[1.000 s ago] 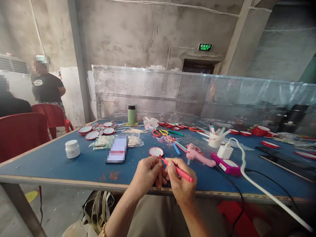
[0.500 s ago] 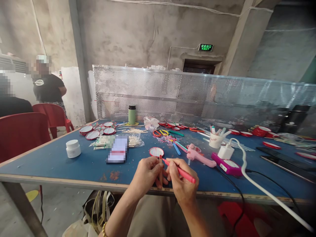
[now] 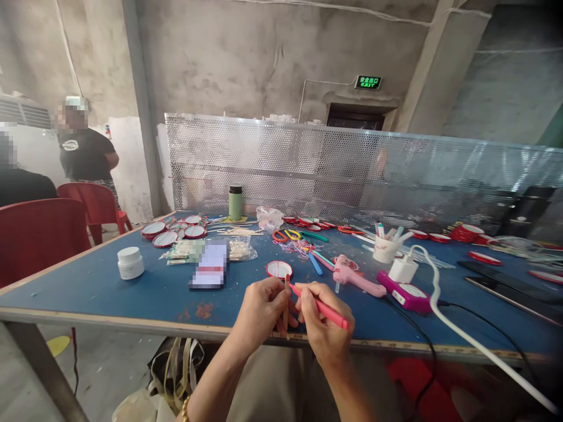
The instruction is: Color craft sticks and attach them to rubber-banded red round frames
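Between the fingers of my left hand [image 3: 263,308] stands a flat wooden craft stick [image 3: 286,308], upright, its top end coloured red. My right hand [image 3: 326,319] grips a pink-red marker [image 3: 324,306], and the marker's tip points at the stick just below the red end. Both hands are close together over the table's front edge. Right behind them lies a round red-rimmed disc [image 3: 278,269] with a pale face. Some of the fingertips are hidden behind the stick and the marker.
A phone [image 3: 209,265] and a white jar [image 3: 131,263] are to the left. On the right are a pink glue gun [image 3: 358,278], a purple power strip [image 3: 407,293] with cables, and a paper cup [image 3: 385,248] of pens. A perforated metal screen [image 3: 264,164] stands behind the table.
The stick has tilted and shifted very slightly in my left hand, and the marker stays close to it. Otherwise little differs.
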A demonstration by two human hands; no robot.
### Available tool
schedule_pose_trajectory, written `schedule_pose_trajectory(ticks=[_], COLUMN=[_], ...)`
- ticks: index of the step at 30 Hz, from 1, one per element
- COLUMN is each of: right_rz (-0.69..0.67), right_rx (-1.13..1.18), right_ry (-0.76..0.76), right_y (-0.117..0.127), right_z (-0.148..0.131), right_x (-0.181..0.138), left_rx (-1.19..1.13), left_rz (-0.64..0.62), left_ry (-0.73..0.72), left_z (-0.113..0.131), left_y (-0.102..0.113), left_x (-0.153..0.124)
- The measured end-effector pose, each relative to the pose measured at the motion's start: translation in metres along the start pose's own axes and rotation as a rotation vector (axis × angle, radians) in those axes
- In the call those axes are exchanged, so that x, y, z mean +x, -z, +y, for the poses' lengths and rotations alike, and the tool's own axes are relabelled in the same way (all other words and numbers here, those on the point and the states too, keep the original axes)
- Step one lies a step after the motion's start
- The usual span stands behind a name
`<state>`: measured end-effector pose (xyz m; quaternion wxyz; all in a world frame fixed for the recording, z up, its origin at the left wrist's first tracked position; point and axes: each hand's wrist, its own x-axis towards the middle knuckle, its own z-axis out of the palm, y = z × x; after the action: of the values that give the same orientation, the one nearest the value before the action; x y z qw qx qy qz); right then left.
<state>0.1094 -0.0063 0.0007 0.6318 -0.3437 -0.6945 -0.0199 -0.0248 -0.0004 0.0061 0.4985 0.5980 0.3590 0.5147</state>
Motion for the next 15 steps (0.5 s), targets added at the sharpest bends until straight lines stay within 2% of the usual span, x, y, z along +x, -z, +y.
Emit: schedule_pose_trajectory(ticks=[5, 10, 15], right_rz=[0.016, 0.074, 0.109], right_rx=[0.009, 0.053, 0.041], right_ry=[0.008, -0.034, -0.047], right_y=[-0.0012, -0.0023, -0.0031], right_z=[0.001, 0.0056, 0.0055], right_x=[0.0002, -0.0046, -0.0058], left_rx=[0.005, -0.087, -0.111], left_rz=[-0.022, -0.12, -0.167], left_ry=[-0.031, -0.075, -0.031], left_z=[-0.0028, -0.0007, 0.0013], left_y=[0.0017, 0.0051, 0.0069], left_x=[0.0012, 0.0029, 0.0043])
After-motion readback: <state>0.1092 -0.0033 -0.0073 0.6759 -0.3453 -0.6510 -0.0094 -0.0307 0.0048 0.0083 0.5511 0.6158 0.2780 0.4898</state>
